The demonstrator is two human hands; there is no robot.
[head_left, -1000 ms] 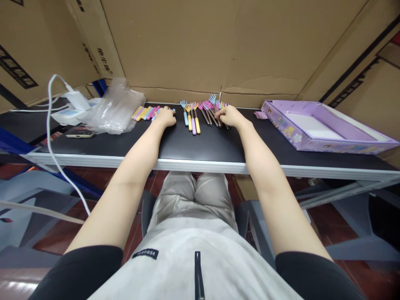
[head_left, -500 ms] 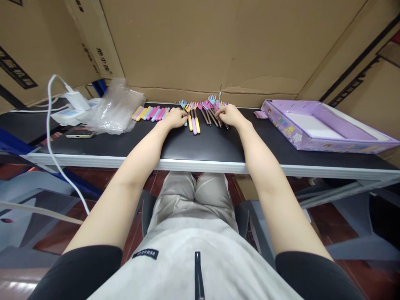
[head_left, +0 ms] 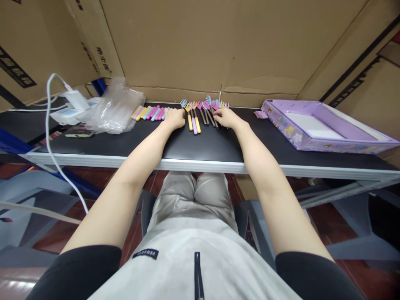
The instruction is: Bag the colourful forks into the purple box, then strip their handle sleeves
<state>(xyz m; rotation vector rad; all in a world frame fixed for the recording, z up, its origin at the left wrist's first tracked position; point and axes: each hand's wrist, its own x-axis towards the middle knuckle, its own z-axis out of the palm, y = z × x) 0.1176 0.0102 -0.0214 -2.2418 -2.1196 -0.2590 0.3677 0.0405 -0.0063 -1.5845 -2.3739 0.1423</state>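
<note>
A row of small hand-shaped scratchers (head_left: 200,112) with blue, pink and yellow heads lies at the far side of the black table (head_left: 203,146). My left hand (head_left: 174,118) rests palm down at the row's left end, fingers curled against a yellow-handled one (head_left: 189,121). My right hand (head_left: 226,118) lies on the dark-handled ones at the right end, fingers bent onto them. Whether either hand grips one is hidden. To the left, a second row of pastel handles (head_left: 151,113) lies untouched.
A crumpled clear plastic bag (head_left: 114,109) and a white charger with its cable (head_left: 73,100) sit at the left, beside a phone (head_left: 78,133). An open purple box (head_left: 321,127) stands at the right. Cardboard walls (head_left: 200,46) close the back.
My left hand slid right from the pastel handles to the left end of the scratcher row. My right hand shifted slightly left along the dark-handled ones.
</note>
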